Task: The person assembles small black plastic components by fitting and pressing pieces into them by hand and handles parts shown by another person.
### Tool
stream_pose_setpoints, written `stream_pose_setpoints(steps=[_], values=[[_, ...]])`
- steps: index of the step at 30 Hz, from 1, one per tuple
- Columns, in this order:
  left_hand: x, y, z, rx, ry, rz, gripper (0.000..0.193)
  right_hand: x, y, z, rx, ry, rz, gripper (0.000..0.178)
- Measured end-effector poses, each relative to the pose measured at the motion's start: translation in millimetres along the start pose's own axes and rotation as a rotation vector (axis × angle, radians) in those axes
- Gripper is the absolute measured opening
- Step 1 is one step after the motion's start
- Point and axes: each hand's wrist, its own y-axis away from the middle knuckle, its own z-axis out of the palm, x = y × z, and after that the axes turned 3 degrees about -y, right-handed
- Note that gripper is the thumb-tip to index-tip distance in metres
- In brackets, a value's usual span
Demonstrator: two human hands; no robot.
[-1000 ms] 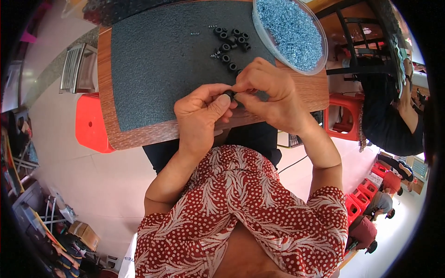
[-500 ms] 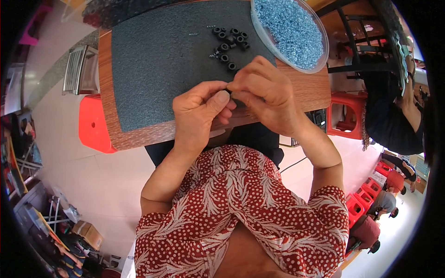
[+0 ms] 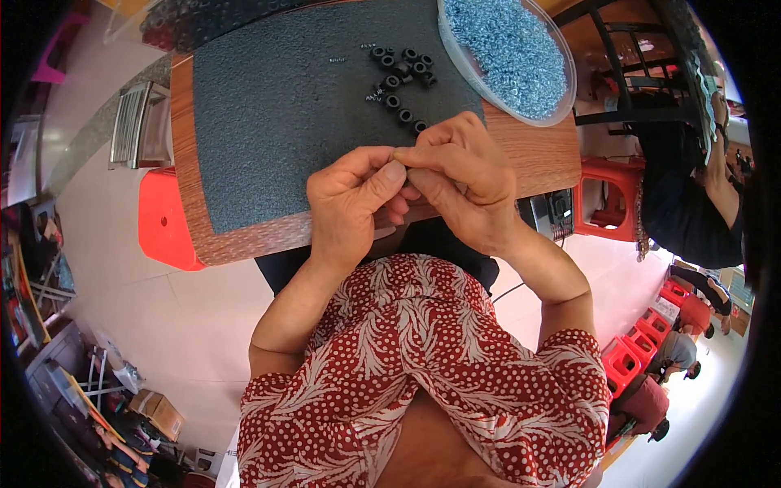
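Observation:
My left hand and my right hand meet above the table's near edge, fingertips touching. Both are closed in a pinch. Between them sits a small dark piece, almost wholly covered by the fingers; it looks like one of the small black ring-shaped parts lying on the mat. Just beyond my right hand, several of these hollow black parts form a loose cluster. A few tiny coiled metal springs lie beside the cluster, and more springs lie farther left.
A dark grey mat covers much of the wood-grain table. At the far right stands a round clear tub heaped with small shiny bluish pieces. A bin of black parts sits far left. Red stools flank the table; people sit off right.
Both hands have shifted slightly and still meet at the fingertips. My right hand has drawn down a little, and the dark piece between the fingers shows less than before.

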Motion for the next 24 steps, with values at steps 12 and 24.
stream_pose_setpoints(steps=[12,24], values=[[1,-2,-4,0.063,0.102,-0.001,0.017,-1,-14,-4,-0.059,0.12,-0.092,0.042],[3,-5,-3,0.06,0.124,-0.047,0.019,15,-18,8,-0.188,0.648,-0.566,0.021]])
